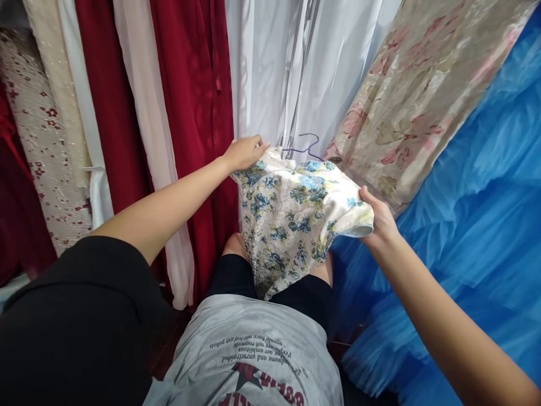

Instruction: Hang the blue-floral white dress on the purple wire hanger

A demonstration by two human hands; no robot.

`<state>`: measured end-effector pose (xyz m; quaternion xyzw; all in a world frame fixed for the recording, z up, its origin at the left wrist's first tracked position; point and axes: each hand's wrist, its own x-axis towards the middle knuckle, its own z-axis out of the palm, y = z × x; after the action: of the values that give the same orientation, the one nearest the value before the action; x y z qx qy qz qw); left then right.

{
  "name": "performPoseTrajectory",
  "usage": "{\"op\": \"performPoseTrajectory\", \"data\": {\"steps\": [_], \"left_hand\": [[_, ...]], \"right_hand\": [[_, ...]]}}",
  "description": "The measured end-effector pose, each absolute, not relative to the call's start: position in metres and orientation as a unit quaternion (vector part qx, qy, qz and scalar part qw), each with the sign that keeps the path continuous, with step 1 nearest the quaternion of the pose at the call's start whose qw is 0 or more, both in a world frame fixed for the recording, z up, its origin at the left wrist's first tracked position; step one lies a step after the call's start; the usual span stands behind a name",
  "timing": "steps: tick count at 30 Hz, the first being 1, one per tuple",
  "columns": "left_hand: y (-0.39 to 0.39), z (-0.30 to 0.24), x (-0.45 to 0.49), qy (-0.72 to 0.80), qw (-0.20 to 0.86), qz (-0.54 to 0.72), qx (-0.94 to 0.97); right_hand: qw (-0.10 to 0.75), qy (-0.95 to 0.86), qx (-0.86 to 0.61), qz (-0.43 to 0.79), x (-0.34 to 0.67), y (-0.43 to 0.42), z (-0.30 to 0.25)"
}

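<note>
A white short-sleeved blouse with blue and yellow flowers hangs on a thin purple hanger, whose hook sticks up above the neckline. My left hand grips the blouse at its left shoulder, fingers bent over the cloth. At the opposite side, my right hand pinches the sleeve, thumb on top and the other fingers hidden beneath. The lower part of the blouse droops in front of my thighs. Most of the hanger's arms are hidden inside the garment.
Long garments hang all around: dark red cloth, white cloth straight ahead, and a beige floral piece. A ruffled blue tulle skirt fills the right side. Farther left hangs a flower-dotted lace piece.
</note>
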<state>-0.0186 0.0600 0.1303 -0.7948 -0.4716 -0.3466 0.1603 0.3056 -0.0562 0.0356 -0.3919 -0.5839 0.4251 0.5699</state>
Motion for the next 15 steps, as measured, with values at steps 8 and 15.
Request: {"op": "performPoseTrajectory", "data": {"steps": [8,15], "left_hand": [[0.026,0.091,-0.05,-0.275,0.174,-0.253,-0.911],[0.015,0.055,-0.017,-0.308,0.168,-0.416,-0.839]], "right_hand": [[0.657,-0.475,-0.359,0.462,0.288,-0.125,-0.005],[0.476,-0.801,-0.243,0.27,0.277,-0.166,-0.003]]}}
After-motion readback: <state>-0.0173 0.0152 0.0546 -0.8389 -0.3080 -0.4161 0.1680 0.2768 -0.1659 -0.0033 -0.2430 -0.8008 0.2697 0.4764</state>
